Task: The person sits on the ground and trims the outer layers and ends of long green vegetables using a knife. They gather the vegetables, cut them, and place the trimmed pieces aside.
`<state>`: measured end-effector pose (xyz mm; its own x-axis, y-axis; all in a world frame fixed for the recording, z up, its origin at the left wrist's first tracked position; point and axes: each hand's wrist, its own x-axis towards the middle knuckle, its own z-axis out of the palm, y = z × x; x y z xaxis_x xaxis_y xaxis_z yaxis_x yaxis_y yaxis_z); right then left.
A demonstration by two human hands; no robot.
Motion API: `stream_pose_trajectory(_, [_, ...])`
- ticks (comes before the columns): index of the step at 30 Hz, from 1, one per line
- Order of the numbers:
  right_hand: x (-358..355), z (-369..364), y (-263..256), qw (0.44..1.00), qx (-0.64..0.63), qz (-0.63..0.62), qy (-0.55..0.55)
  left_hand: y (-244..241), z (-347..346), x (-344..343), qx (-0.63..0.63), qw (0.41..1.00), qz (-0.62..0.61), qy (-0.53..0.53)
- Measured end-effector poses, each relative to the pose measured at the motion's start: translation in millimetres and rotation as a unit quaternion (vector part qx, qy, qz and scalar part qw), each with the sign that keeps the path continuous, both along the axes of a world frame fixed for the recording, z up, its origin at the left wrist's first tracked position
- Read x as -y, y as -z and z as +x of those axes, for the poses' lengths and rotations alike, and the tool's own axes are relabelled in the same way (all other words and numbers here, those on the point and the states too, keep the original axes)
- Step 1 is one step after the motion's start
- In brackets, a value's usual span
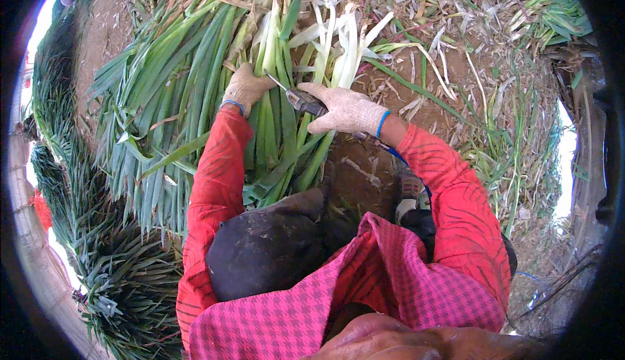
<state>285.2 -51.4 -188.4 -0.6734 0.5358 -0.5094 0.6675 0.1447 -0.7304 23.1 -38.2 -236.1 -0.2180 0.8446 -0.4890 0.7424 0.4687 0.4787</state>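
Note:
My left hand (245, 89), in a knitted work glove with a blue cuff edge, grips a leek-like green onion stalk (269, 50) just ahead of me. In my gloved right hand (349, 109) is an air blow gun (306, 102), its thin metal nozzle pointing left at the stalk near my left thumb. A blue hose (398, 155) runs back from the gun under my right forearm. Beyond the right hand lie several white, clean-looking onion stalks (347, 57) with roots at their far ends. A broad layer of green onions (180, 86) spreads left of my left hand.
Dry peeled skins and leaf scraps (439, 23) litter the earth floor on the right. A bundle of green onions (556, 13) lies at the far right. Tall piles of green onions (117, 272) line the left side. My dark-trousered knee (268, 247) is close below the stalks.

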Motion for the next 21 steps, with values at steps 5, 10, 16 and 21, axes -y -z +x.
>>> stream_pose_trajectory(5, [-12.2, -1.2, 34.7, 0.993, -0.047, 0.069, 0.087, 2.3, -2.1, 2.3, 0.094, 0.995, -0.006, -0.014])
stream_pose_trajectory(10, [-45.9, -14.5, 48.4, 0.973, -0.078, 0.14, 0.168, 12.3, -5.7, 10.1, 0.086, 0.996, 0.01, 0.002])
stream_pose_trajectory(16, [-93.8, -27.4, 59.0, 0.958, -0.041, 0.197, 0.204, -14.8, 14.5, 41.4, 0.118, 0.991, -0.027, 0.052])
stream_pose_trajectory(21, [-120.4, -28.6, 75.5, 0.951, -0.01, 0.21, 0.229, 4.6, 22.0, 85.0, 0.196, 0.979, -0.045, 0.031])
